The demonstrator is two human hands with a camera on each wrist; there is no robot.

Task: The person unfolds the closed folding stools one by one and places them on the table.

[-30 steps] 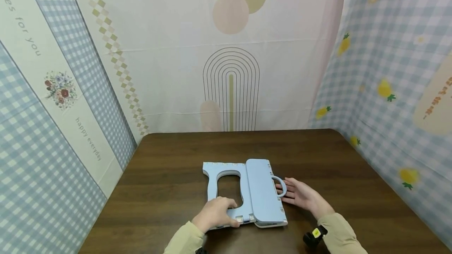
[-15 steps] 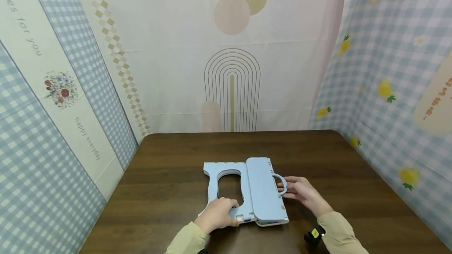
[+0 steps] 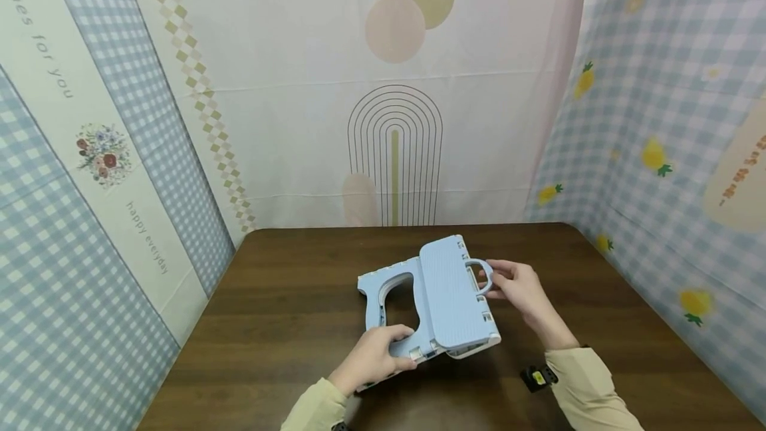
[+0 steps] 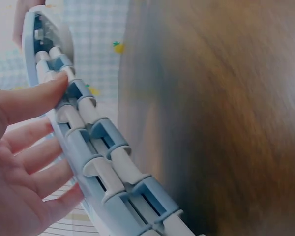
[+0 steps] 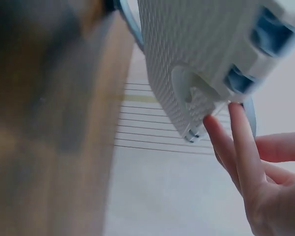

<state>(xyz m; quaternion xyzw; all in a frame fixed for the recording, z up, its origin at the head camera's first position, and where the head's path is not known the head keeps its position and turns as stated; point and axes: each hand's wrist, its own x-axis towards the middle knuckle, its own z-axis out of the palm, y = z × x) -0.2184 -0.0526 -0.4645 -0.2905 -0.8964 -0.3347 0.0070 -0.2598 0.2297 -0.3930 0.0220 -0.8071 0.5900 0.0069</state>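
A light blue and white folding stool (image 3: 456,298), folded flat, is held tilted over the table with its right side raised. My left hand (image 3: 372,354) grips the near edge of its leg frame, beside the large arched opening. In the left wrist view, the thumb (image 4: 44,96) presses on the row of hinge knuckles (image 4: 96,150) while the fingers lie against the stool's face. At the right side, my right hand (image 3: 522,288) pinches the small loop handle (image 3: 491,276). Its fingertips (image 5: 234,110) reach the white textured underside (image 5: 182,49) in the right wrist view.
Below the stool lies a dark brown wooden table (image 3: 287,324). A patterned white cloth (image 3: 287,145) hangs behind it, with blue checked cloth on both sides. A black device (image 3: 537,378) is strapped at the right wrist.
The right hand has closed on the handle. The stool has gone from flat on the table to lifted and tilted, its right side shifting up and away, with the left hand still gripping it.
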